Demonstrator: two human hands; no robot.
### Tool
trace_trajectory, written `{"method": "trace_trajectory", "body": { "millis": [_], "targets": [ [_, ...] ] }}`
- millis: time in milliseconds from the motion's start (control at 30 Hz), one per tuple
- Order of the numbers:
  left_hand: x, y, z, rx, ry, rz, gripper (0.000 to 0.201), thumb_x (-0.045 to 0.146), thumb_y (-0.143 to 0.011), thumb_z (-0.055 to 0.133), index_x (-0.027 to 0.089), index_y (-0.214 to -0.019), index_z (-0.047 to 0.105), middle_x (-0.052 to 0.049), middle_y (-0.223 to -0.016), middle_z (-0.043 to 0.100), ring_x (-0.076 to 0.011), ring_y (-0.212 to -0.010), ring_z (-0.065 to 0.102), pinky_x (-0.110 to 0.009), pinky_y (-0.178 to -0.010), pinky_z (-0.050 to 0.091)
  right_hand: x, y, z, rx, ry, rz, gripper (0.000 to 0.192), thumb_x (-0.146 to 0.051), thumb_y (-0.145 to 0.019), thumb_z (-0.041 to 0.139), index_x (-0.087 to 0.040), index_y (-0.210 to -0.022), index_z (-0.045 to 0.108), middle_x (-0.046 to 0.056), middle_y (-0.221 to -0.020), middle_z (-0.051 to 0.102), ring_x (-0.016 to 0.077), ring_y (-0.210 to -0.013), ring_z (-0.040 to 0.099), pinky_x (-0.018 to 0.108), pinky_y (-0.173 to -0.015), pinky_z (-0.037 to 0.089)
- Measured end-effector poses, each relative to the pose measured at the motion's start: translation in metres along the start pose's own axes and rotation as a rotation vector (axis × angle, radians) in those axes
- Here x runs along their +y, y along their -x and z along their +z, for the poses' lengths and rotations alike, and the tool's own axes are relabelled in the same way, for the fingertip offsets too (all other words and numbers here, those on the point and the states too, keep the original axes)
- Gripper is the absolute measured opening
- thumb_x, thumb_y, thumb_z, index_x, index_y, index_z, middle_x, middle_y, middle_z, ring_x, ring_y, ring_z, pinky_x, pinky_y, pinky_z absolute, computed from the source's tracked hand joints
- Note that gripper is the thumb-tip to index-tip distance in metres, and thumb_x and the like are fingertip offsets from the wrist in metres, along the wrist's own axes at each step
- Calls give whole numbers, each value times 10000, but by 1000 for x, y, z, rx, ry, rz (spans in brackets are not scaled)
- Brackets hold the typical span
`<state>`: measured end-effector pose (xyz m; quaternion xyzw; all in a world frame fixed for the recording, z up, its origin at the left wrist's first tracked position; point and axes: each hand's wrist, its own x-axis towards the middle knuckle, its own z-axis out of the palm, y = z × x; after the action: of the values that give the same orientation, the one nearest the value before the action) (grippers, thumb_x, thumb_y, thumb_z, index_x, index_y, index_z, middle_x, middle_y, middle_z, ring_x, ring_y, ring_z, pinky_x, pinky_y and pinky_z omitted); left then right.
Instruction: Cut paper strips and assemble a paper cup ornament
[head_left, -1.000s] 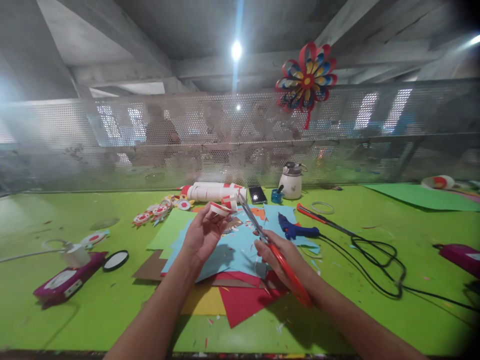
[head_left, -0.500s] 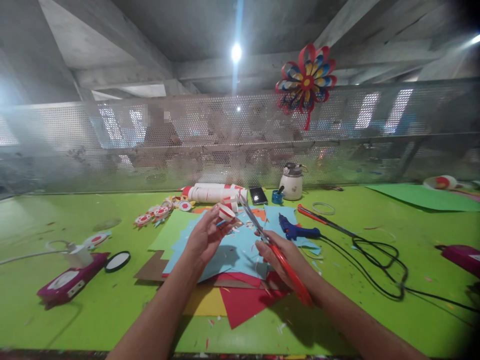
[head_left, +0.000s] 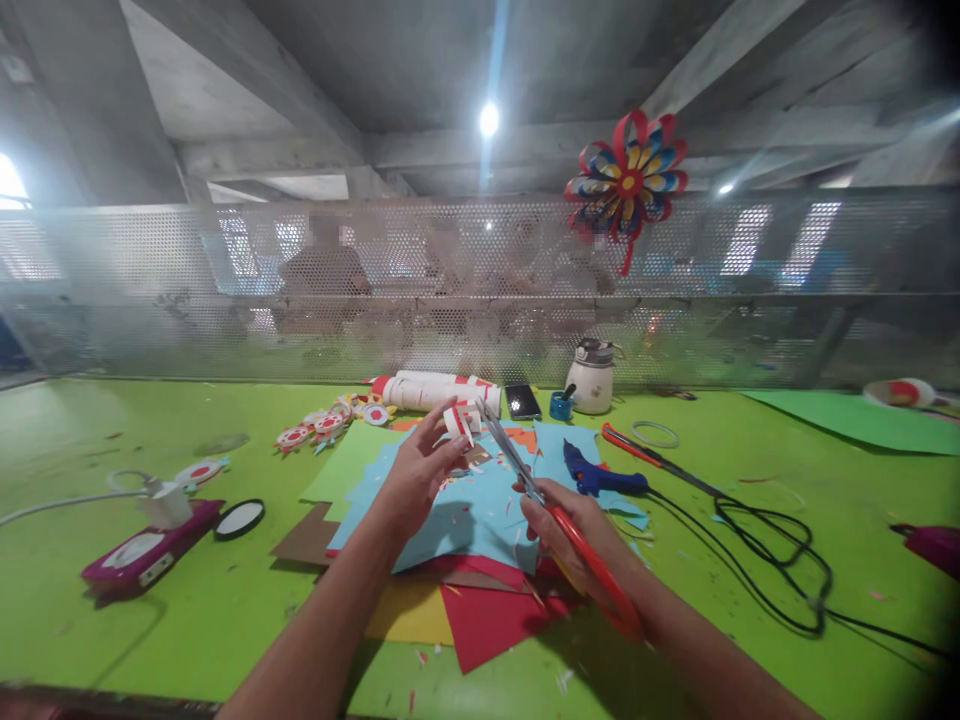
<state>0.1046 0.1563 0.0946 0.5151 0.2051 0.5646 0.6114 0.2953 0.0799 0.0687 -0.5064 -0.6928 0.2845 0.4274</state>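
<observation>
Between the fingers of my left hand [head_left: 420, 472] is a small white paper cup piece with red markings [head_left: 459, 424], held above the paper stack. My right hand [head_left: 574, 525] grips red-handled scissors [head_left: 517, 452], their blades pointing up and away, the tips close to the right side of the cup piece. Whether the blades touch it I cannot tell. Beneath both hands lie light blue paper sheets [head_left: 457, 525] strewn with small scraps, over red paper [head_left: 487, 625], yellow and brown sheets.
A blue glue gun [head_left: 600, 475] and an orange-handled tool [head_left: 637, 446] with black cables lie right. Behind are stacked paper cups [head_left: 435, 393], a phone [head_left: 523, 402] and a bottle [head_left: 591, 378]. Leftward sit a purple power strip [head_left: 150, 555], a black-rimmed disc [head_left: 240, 519] and paper flowers [head_left: 327, 425].
The cup piece has been turned in my left hand, its side now facing me more. My view has shifted slightly, and the scissors stay in my right hand.
</observation>
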Motion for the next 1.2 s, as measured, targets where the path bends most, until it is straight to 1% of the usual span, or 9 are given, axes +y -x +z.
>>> {"method": "trace_trajectory", "body": {
  "millis": [100,233,300,533,667,800,933,1033,1200],
  "targets": [
    [0,0,1,2,32,-24,619,215,-727,726,236,-1298,489,-94,-1106,636,-186,-887,633,-297,-733,494,-1,-1,-1,17,9,-4,481,-550,-872,455,-131,-1057,603,36,-711,595,151,-639,554,266,-584,450],
    [0,0,4,52,88,-60,481,255,-719,730,178,-1164,565,-69,-907,675,-162,-760,643,-257,-648,497,0,-3,0,34,10,12,490,-552,-856,476,-131,-1067,612,34,-690,597,158,-619,564,277,-573,463],
    [0,0,5,72,90,-67,450,259,-709,735,172,-1123,583,-59,-873,677,-158,-736,642,-254,-641,499,0,-3,1,32,9,27,487,-554,-850,481,-138,-1063,618,32,-678,598,161,-600,565,282,-556,467],
    [-6,-2,4,116,-115,83,561,178,-620,790,202,-1144,592,-67,-992,684,-180,-846,642,-286,-749,505,-3,-1,2,69,-88,59,463,-554,-819,532,-150,-1016,642,28,-657,597,168,-599,569,266,-511,461],
    [-7,-3,4,121,-160,97,585,171,-607,792,211,-1152,583,-73,-1069,657,-195,-861,650,-305,-756,515,-5,-1,0,76,-57,25,467,-542,-835,516,-139,-1042,630,25,-663,589,158,-599,545,267,-527,442],
    [-9,-4,4,100,-186,135,603,151,-604,787,203,-1163,569,-81,-1065,653,-204,-899,638,-313,-760,522,-5,-3,-1,75,-13,5,406,-526,-849,496,-170,-999,622,14,-656,583,157,-594,531,277,-546,425],
    [-9,-2,8,82,-195,125,547,162,-617,782,179,-1123,574,-97,-1050,654,-218,-917,635,-332,-771,524,-6,-2,0,98,-63,2,363,-526,-834,515,-202,-948,633,16,-641,589,169,-593,545,272,-512,425],
    [-8,1,10,81,-169,87,566,176,-614,788,188,-1130,554,-90,-998,671,-223,-886,649,-346,-766,522,-8,-2,1,117,-126,12,340,-528,-805,552,-215,-897,647,20,-631,597,175,-591,555,260,-478,425],
    [-7,2,11,42,-143,53,562,204,-646,775,207,-1156,539,-91,-992,685,-227,-847,661,-337,-726,514,-6,-3,2,114,-109,34,350,-529,-801,555,-206,-904,645,10,-621,594,159,-560,533,265,-493,429]
  ]
}}
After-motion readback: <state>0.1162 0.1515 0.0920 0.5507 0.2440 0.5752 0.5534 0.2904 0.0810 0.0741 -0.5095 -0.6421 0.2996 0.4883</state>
